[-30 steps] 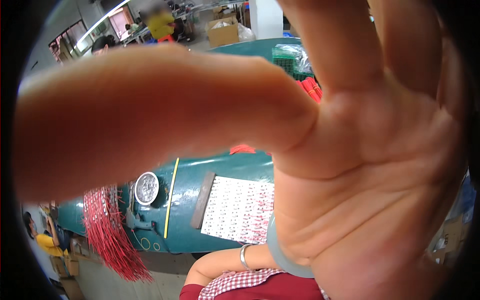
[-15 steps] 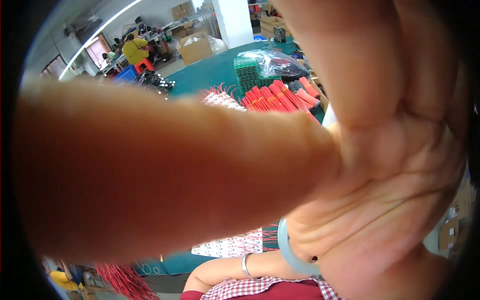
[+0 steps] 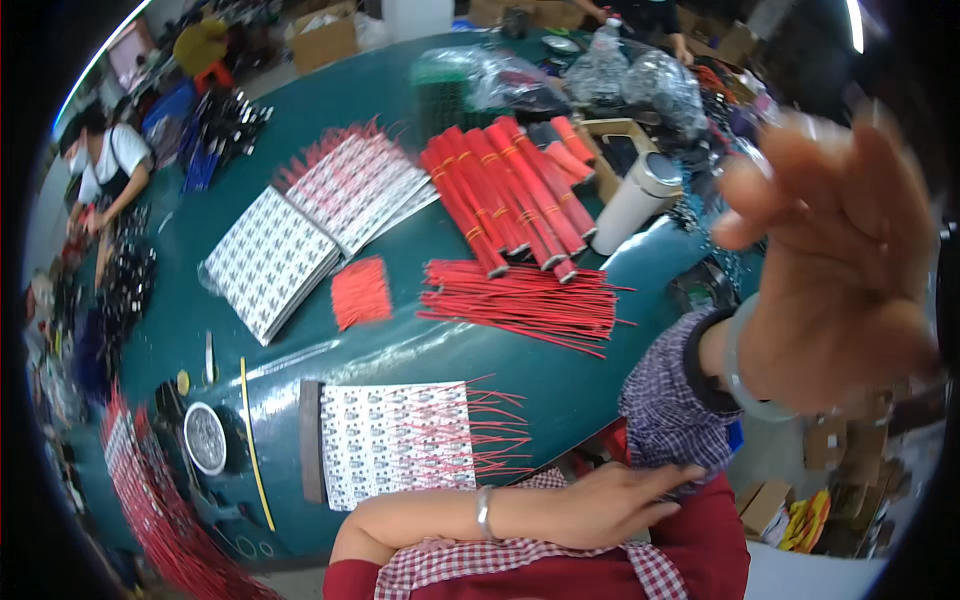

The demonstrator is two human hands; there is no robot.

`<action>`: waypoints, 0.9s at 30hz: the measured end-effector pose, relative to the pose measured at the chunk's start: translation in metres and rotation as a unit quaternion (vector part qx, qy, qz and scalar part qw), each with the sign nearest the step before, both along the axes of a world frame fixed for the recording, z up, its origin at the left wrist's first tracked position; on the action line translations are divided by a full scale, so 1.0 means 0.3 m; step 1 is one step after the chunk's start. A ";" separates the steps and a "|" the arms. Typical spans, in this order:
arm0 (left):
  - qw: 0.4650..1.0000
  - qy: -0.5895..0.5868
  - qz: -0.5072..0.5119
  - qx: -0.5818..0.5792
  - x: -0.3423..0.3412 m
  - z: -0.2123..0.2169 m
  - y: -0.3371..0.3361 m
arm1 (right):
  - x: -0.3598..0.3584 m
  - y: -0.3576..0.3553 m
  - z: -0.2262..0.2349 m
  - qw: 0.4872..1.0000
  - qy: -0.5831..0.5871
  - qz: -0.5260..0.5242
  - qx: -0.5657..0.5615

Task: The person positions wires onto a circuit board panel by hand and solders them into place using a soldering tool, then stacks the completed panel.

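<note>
My right hand (image 3: 835, 260), with a pale bangle at its wrist, is raised at the right side, well above the table. Its fingers are blurred, bent loosely and apart, and I see nothing held in them. Across my lap lies my left forearm, wearing a silver bracelet (image 3: 485, 513). My left hand (image 3: 615, 505) rests with stretched fingers against the checked sleeve (image 3: 670, 410) of my right arm. On the table just beyond my left forearm, a white printed sheet (image 3: 395, 440) carries rows of red wires, with a dark bar (image 3: 313, 440) along its left edge.
On the green table (image 3: 560, 390) lie stacked white sheets (image 3: 270, 260), red wire bundles (image 3: 500, 195), loose red wires (image 3: 520, 305) and a red-orange patch (image 3: 361, 293). A white flask (image 3: 635, 205) and a bowl (image 3: 205, 438) stand there. A co-worker (image 3: 110, 165) sits far left.
My right hand has moved from close before the camera, where it covered most of the view, away to the right. The table and my left hand now show.
</note>
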State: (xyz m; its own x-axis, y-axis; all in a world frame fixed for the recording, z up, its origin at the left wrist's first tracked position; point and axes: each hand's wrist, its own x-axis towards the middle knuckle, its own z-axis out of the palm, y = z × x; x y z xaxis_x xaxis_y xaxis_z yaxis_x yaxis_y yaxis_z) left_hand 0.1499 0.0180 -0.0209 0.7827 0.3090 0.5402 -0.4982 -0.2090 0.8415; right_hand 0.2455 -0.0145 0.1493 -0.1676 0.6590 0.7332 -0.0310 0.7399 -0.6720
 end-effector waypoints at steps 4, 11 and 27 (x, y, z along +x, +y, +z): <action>0.987 -0.008 -0.052 0.154 0.079 0.054 -0.066 | 0.164 0.482 -0.095 0.970 0.033 -0.240 0.007; 0.978 0.163 -0.130 -0.007 -0.187 -0.078 0.096 | -0.042 0.693 -0.764 0.914 -0.322 -0.237 -0.075; 0.344 0.278 0.885 -0.143 -1.418 -0.488 -0.257 | -0.081 0.709 -1.040 0.822 -0.492 -0.284 0.033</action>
